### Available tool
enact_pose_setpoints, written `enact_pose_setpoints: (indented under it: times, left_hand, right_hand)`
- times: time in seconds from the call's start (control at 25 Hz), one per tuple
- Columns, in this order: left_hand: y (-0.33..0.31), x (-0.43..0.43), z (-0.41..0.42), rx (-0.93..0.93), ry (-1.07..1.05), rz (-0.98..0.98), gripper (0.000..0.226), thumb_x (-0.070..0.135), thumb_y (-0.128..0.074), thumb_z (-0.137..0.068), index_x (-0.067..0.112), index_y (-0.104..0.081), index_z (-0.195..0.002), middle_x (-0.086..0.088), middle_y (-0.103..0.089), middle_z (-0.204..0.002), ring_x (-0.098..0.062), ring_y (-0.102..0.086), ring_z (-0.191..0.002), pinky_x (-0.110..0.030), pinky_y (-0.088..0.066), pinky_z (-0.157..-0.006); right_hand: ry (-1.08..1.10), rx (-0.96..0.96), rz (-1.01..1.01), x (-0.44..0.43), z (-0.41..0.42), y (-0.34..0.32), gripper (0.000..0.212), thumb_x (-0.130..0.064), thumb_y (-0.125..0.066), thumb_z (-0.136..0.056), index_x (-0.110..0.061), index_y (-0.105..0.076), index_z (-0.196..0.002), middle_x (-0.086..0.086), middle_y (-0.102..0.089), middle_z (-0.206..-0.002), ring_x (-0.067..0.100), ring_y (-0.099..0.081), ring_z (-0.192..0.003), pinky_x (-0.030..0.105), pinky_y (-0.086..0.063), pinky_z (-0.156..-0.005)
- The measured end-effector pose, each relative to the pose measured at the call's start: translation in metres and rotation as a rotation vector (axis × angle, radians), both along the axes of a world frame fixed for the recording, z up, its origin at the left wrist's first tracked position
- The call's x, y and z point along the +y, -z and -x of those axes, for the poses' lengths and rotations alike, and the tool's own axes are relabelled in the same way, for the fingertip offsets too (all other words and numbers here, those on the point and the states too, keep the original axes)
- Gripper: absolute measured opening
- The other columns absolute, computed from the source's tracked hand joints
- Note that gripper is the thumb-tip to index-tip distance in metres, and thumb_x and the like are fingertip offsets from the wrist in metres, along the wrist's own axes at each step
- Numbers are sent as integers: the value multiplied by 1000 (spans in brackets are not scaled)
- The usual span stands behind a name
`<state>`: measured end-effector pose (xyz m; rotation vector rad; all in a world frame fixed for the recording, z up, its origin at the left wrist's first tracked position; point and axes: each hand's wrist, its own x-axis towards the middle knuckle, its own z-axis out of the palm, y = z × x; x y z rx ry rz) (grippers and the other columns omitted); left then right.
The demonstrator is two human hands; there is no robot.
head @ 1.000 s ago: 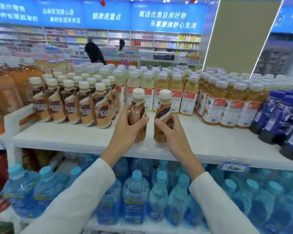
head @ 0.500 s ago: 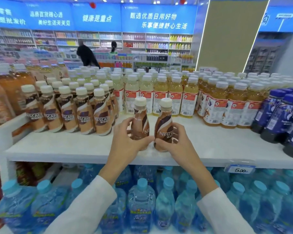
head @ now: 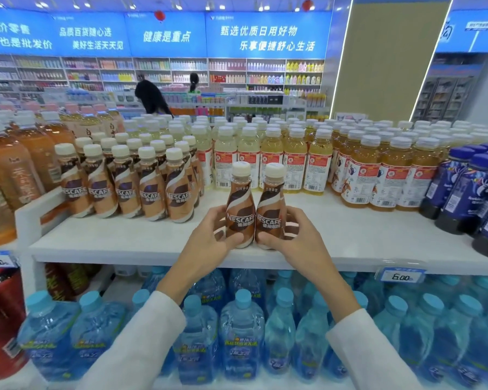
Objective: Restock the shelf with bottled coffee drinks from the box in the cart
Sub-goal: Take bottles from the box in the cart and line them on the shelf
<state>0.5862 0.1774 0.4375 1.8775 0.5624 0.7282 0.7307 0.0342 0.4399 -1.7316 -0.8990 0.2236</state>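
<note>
Two coffee bottles are in play, one per hand. The left hand (head: pixel 209 237) curls its fingers and thumb round the lower body of the left bottle (head: pixel 240 204), and the right hand (head: pixel 296 237) grips the right bottle (head: pixel 270 204) the same way. The two bottles touch side by side between the hands. Both stand nearly upright with the long axis vertical and the cream caps up, and their NESCAFE labels face the wearer. Their bases are down at the white shelf (head: pixel 124 243), close to its front edge. To the left of the left hand and a little further back stands a front row of coffee bottles (head: pixel 150 192), five across, upright and labels forward, with more ranked behind that cannot be counted surely. Beyond the hands are many yellow drink bottles (head: pixel 271 161) with white caps. Dark blue bottles (head: pixel 462 192) stand well to the right of the right hand, and amber tea bottles (head: pixel 12 170) stand far to the left. Below the hands the lower tier holds blue-capped water bottles (head: pixel 241 333), and one price tag (head: pixel 402 276) reading 6.00 is clipped to the shelf edge below and right of the right hand. The room is a brightly lit shop with blue banners (head: pixel 265 38) bearing white Chinese text above stocked wall racks, where two people (head: pixel 150 99) stand far off.
</note>
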Motion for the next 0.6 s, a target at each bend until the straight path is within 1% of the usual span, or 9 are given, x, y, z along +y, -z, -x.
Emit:
enact_pose_setpoints:
  times: [0.08, 0.12, 0.2, 0.24, 0.32, 0.36, 0.52, 0.56, 0.6]
  left_hand:
    - [5, -6, -4, -22, -116, -73, 69, 32, -88, -76, 26, -52, -135, 10, -60, -128, -6, -60, -115, -32, -52, -101]
    - [7, -8, -5, -35, -175, -107, 72, 37, -89, -73, 26, -54, -135, 9, -62, -126, -5, -62, -110, -31, -54, -97]
    - [9, -11, -3, -59, -234, -129, 70, 38, -88, -73, 27, -57, -135, 10, -65, -122, -1, -62, -104, -26, -55, -91]
    - [8, -12, 1, -67, -240, -130, 67, 37, -88, -75, 28, -58, -134, 11, -65, -121, 2, -61, -102, -19, -52, -88]
    - [6, -11, 14, -81, -253, -137, 60, 33, -86, -77, 33, -58, -130, 14, -63, -119, 8, -59, -100, -6, -46, -81]
    - [7, -6, 25, -90, -273, -136, 58, 31, -86, -78, 36, -58, -129, 15, -63, -118, 10, -59, -100, -3, -44, -79]
    - [10, 28, 77, -88, -385, -104, 63, 33, -85, -79, 33, -56, -135, 17, -61, -121, 6, -59, -106, -8, -45, -84]
    - [10, 40, 93, -97, -418, -87, 62, 32, -86, -78, 32, -56, -133, 18, -62, -119, 7, -60, -105, -9, -45, -84]
    - [8, 51, 109, -115, -441, -61, 59, 27, -87, -78, 32, -56, -128, 19, -64, -115, 9, -61, -101, -9, -46, -81]
  right_hand:
    - [11, 25, -59, -3, 3, 1, 61, -31, -89, -73, -32, -59, -126, -17, -65, -117, 4, -64, -105, 17, -50, -83]
    - [11, 33, -71, -4, 6, 1, 60, -28, -88, -74, -32, -60, -127, -17, -66, -116, 2, -64, -105, 13, -49, -81]
    - [-16, 46, -75, -3, 10, 1, 61, -24, -87, -76, -31, -61, -130, -17, -68, -117, 1, -64, -105, 10, -49, -79]
    - [-39, 52, -74, -1, 12, 1, 61, -22, -86, -77, -30, -61, -132, -17, -69, -117, 1, -65, -105, 11, -50, -82]
    - [-90, 62, -66, 5, 21, 1, 62, -19, -84, -79, -31, -61, -135, -19, -70, -118, 0, -65, -106, 18, -53, -90]
    - [-114, 62, -57, 12, 30, 1, 62, -19, -83, -80, -32, -60, -136, -21, -70, -117, -1, -65, -106, 21, -54, -92]
    - [-168, 60, -47, 58, 79, 2, 59, -21, -83, -81, -31, -58, -133, -18, -68, -120, 0, -65, -107, 25, -54, -95]
    - [-183, 72, -47, 74, 94, 1, 58, -22, -83, -80, -30, -57, -131, -16, -67, -120, 0, -64, -107, 24, -53, -96]
    - [-200, 81, -46, 89, 108, 1, 56, -22, -84, -80, -30, -55, -128, -16, -67, -118, -4, -64, -104, 19, -52, -93]
